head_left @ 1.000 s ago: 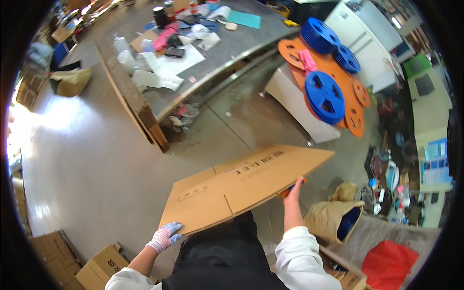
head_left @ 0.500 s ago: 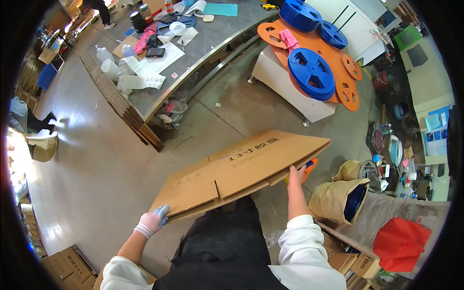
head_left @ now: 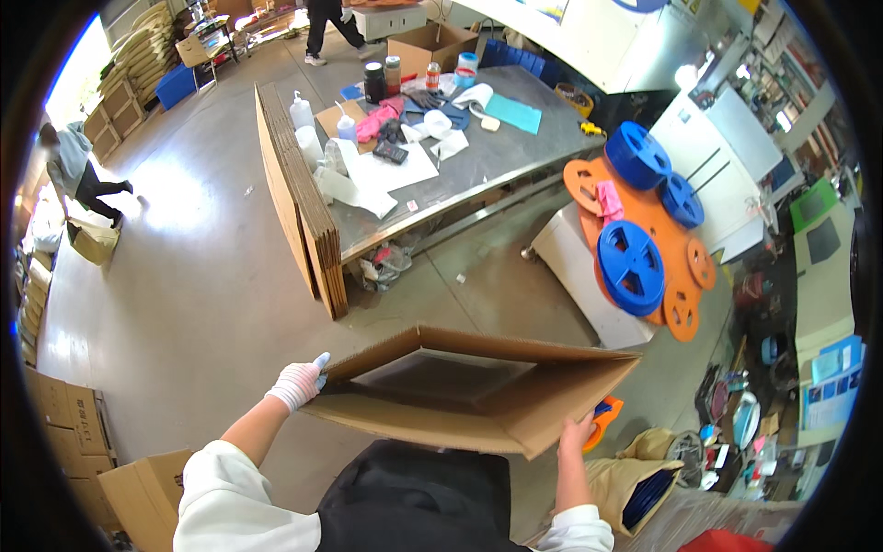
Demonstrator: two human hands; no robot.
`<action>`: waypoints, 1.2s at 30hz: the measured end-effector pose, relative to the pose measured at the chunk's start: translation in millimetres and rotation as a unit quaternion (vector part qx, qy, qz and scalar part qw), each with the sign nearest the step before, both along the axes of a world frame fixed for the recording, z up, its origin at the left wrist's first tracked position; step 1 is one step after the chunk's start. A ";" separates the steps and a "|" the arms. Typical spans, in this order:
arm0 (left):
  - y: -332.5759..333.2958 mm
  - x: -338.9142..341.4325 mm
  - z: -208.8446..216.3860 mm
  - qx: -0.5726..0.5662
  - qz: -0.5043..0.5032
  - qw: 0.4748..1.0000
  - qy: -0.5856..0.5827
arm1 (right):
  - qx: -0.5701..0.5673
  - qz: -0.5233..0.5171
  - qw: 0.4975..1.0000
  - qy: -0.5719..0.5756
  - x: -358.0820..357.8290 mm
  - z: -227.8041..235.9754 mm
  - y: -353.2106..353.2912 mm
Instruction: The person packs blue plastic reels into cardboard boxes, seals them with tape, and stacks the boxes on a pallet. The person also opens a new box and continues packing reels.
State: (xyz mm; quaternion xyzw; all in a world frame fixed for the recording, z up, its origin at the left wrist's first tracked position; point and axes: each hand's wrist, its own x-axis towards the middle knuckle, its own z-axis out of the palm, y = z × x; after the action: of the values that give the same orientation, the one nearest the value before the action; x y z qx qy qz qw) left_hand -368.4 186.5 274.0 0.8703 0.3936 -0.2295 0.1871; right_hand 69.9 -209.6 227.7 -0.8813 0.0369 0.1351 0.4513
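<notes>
On the left, our left hand, in a white glove, gripped the left corner of the cardboard box, fingers curled together over its edge. The box hung in the air close in front of us, partly opened into a flat sleeve with its dark inside showing. Further right, our bare right hand held the box's near right corner from below, fingers pressed against the cardboard; just beside it we saw an orange tool, though we could not tell whether those fingers pinched it. Far beyond, flat cardboard sheets leaned against a cluttered grey table, and blue reels lay on orange discs to the right.
</notes>
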 end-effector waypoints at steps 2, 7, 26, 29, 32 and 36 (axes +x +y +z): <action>4.7 22.9 -11.1 0.026 0.032 0.999 -0.034 | -0.080 0.069 0.993 -0.052 3.5 11.8 -7.1; 13.3 116.1 -51.5 0.062 0.140 0.984 -0.096 | -0.208 0.241 0.920 -0.230 16.8 -0.9 -35.6; -91.2 323.4 -135.9 0.031 0.215 0.958 0.188 | -0.239 0.315 0.914 -0.097 51.2 -55.6 68.5; -85.4 320.4 -158.8 -0.041 0.223 0.955 0.192 | -0.242 0.430 0.853 -0.170 58.1 -94.0 98.1; -68.9 304.5 -169.2 -0.112 0.211 0.959 0.150 | -0.232 0.578 0.743 -0.245 106.4 -122.9 105.9; -46.5 265.0 -128.7 -0.228 0.210 0.949 0.054 | -0.266 0.700 0.588 -0.306 174.1 -140.7 120.0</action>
State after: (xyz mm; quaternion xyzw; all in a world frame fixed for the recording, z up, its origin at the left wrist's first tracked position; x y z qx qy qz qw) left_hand -103.5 139.9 145.3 0.6882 0.5140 -0.3154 0.4034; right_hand 244.0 -89.6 87.0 -0.7056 -0.6971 0.1158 -0.0524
